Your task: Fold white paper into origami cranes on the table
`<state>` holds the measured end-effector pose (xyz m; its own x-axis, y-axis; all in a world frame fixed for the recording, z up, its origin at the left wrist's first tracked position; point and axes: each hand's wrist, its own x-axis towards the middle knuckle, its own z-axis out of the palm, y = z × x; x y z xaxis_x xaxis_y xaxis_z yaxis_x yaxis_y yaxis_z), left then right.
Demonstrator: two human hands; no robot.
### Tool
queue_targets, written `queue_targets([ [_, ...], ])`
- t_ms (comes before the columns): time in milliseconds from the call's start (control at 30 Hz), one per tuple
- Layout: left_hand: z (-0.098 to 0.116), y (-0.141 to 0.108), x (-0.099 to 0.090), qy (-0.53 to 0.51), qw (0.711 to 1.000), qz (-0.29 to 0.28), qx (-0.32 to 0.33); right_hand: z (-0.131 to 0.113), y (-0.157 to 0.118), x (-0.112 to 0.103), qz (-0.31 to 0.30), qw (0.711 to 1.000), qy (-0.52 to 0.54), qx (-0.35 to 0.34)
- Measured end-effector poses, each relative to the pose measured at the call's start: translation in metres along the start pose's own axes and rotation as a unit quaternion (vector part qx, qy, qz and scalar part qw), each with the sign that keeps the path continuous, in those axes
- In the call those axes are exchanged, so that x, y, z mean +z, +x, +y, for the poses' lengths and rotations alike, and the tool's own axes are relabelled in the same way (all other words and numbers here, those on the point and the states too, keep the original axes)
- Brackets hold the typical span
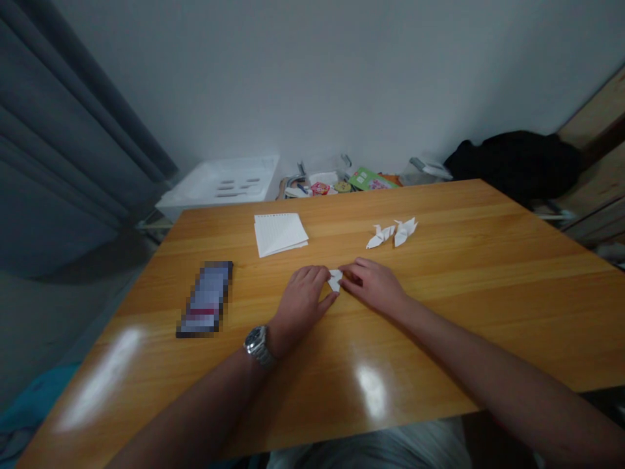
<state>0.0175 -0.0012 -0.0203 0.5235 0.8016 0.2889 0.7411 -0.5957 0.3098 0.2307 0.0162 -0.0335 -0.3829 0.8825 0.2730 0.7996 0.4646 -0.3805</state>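
The small white paper (334, 281) is folded, tapering toward the near side; left hand (305, 296) and right hand (375, 284) flank it.

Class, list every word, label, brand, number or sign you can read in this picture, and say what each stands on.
No text can be read with certainty.
Phone: screen pixelated, unreadable.
Wristwatch: dial too small to read.
Green booklet: markings too small and blurred.
Red-and-white item: markings too blurred.
Small folded paper: no writing can be made out.
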Motion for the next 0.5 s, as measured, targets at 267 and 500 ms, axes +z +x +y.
queue_targets([
  [267,-0.0037,-0.0018,0.0034,0.007,1.0,0.006,-0.003,-0.0008,0.0019,0.0011,0.012,0.999,0.024,0.025],
  [500,-0.0064,-0.0013,0.0046,0.012,1.0,-0.002,0.0,0.0005,0.0014,0.001,0.008,0.999,0.036,-0.008],
])
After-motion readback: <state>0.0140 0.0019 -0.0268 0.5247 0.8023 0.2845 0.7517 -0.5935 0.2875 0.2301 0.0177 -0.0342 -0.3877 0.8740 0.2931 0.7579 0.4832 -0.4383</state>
